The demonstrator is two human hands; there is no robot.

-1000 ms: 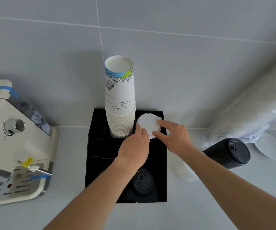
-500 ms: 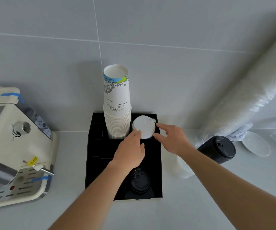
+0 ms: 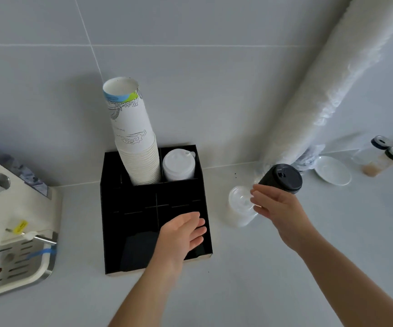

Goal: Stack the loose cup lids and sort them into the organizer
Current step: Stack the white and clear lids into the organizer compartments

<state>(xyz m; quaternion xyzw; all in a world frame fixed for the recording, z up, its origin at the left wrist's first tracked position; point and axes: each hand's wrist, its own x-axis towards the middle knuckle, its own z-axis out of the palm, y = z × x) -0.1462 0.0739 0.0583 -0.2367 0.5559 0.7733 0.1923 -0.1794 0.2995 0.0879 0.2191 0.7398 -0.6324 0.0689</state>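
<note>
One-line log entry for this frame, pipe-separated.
phase: reaching next lids | white lids: in organizer back-right slot | left hand: open over organizer | right hand: open, at black lids

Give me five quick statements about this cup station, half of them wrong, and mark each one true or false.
1. The white lid stack sits in the organizer's back right compartment. True.
2. The paper cup stack stands to the right of the white lids. False: it stands to their left, in the neighbouring back compartment.
3. The right hand is reaching toward the black lid stack lying on the counter. True, with the fingers open and not yet closed on it.
4. The left hand is gripping a white lid. False: it is open and empty, over the front right of the black organizer.
5. A white saucer lies on the counter, right of the black lids. True.
</note>
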